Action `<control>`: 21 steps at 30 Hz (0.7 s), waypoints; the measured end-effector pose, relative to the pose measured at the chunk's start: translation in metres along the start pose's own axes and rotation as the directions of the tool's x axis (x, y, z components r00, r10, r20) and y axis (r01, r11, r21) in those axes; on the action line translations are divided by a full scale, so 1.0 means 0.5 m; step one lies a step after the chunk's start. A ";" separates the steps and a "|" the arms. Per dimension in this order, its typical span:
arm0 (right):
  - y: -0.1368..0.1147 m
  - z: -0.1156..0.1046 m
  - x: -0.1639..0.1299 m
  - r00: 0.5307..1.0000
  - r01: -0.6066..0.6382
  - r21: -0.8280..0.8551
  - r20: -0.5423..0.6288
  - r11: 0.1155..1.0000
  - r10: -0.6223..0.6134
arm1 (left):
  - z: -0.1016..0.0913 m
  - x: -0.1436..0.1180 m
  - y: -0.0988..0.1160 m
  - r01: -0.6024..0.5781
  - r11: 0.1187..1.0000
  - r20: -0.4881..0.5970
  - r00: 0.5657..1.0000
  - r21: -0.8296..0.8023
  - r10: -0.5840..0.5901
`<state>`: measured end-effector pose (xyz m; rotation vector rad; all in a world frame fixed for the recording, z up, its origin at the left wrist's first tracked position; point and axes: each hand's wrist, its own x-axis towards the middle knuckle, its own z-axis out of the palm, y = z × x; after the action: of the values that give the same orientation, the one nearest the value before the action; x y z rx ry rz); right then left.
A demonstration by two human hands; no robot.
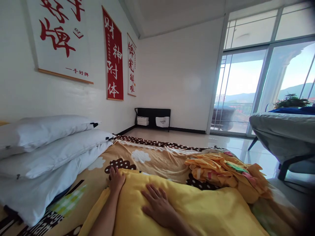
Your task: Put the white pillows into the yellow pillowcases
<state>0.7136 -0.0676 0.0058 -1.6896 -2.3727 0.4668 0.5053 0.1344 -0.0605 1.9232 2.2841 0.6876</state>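
A plump yellow pillow (197,209) lies in front of me on a brown patterned blanket (157,164). At its far left corner, my left hand (117,180) presses against the side edge, fingers stretched forward. My right hand (157,202) lies flat on the pillow's top, its fingers spread. A strip of yellow fabric shows beneath the left forearm; whether it belongs to the pillow, I cannot tell.
Several white pillows (54,137) are stacked at left. Crumpled orange-yellow fabric (221,170) lies beyond the pillow at right. A grey armchair (283,137) stands at far right, and a low black rack (153,114) is by the back wall.
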 end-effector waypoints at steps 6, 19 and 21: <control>0.004 0.003 0.000 1.000 0.011 0.018 -0.006 1.000 -0.011 | -0.044 -0.013 0.039 -0.361 0.927 0.179 0.910 -0.099 0.373; 0.044 -0.018 -0.045 0.957 -0.018 0.077 -0.286 0.997 0.040 | -0.020 -0.124 0.097 -0.696 0.694 0.250 0.649 -0.186 0.718; 0.092 -0.027 -0.076 0.944 -0.120 0.039 -0.306 0.992 0.126 | -0.008 -0.111 0.088 -0.710 0.685 0.251 0.642 -0.165 0.725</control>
<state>0.7715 -0.0879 0.0026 -1.7623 -2.0446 0.2235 0.5560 0.0854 -0.0522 2.6884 1.2448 0.4308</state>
